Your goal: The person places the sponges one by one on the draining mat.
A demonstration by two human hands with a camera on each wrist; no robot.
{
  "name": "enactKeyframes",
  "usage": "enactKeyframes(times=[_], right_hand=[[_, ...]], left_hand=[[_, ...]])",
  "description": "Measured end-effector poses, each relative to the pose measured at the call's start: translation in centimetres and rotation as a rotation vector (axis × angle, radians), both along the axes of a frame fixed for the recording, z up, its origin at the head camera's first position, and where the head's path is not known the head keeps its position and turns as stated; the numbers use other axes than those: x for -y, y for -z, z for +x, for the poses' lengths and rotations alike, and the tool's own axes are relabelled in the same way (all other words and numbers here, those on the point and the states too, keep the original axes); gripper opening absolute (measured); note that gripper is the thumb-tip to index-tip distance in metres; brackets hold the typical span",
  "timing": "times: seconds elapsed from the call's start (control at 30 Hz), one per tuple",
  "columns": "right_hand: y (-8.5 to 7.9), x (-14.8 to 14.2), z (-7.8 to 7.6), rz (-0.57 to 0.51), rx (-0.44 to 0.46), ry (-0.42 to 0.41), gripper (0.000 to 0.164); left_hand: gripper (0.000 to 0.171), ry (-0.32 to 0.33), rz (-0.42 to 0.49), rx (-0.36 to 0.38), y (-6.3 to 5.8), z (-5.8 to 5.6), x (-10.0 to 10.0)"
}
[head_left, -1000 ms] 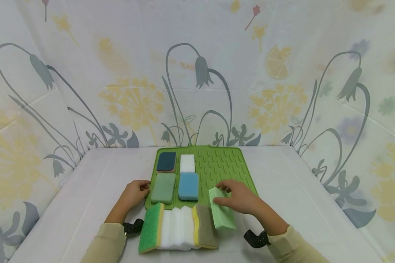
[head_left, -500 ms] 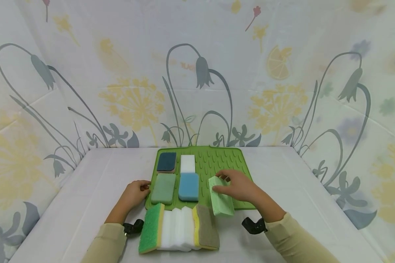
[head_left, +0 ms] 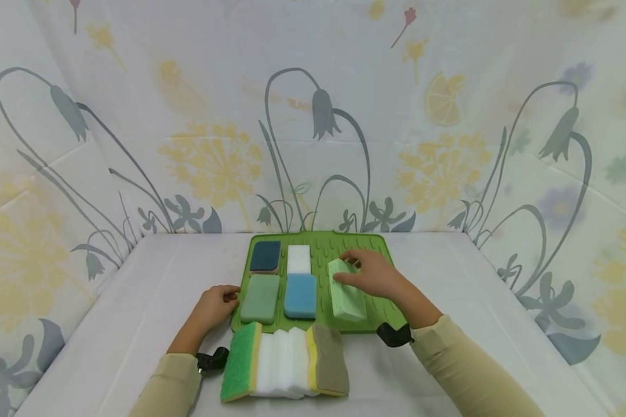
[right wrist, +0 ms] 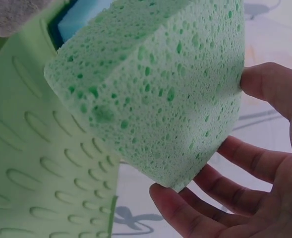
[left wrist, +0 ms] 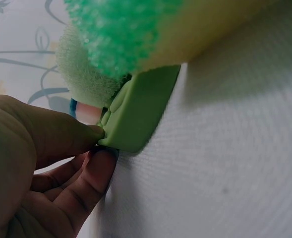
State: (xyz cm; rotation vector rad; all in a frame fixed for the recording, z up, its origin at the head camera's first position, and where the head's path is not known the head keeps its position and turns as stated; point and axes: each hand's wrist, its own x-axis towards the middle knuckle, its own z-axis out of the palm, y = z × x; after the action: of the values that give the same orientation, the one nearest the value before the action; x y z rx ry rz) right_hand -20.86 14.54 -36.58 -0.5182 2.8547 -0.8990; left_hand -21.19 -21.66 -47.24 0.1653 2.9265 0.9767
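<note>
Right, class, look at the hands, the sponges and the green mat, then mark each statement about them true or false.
1. The right hand holds a light green sponge over the green mat. True.
2. The left hand holds the blue sponge. False: it pinches the mat's near left edge.
3. Four sponges lie in two rows on the left part of the mat. True.
4. The white sponge lies at the front of the mat, nearest the person. False: it is in the back row, beside the dark blue sponge.
5. A row of sponges stands on the table in front of the mat. True.
</note>
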Motion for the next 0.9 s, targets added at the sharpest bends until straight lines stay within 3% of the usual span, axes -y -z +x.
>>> enactKeyframes(times=[0.13, 0.43, 0.9], right_hand=[[-0.2, 0.3, -0.9, -0.007, 0.017, 0.014, 0.057], [-0.2, 0.7, -3.0, 0.015, -0.036, 0.026, 0.058], [0.6, 1.1, -5.5, 0.03, -0.052, 0.056, 0.058]], left_hand=[[0.036, -0.003, 0.005, 0.003, 0.1, 0.0, 0.0], [0.036, 0.001, 0.014, -0.003, 0.0, 0.1, 0.1], [0.036, 0.0, 0.014, -0.005, -0.1, -0.1, 0.0]])
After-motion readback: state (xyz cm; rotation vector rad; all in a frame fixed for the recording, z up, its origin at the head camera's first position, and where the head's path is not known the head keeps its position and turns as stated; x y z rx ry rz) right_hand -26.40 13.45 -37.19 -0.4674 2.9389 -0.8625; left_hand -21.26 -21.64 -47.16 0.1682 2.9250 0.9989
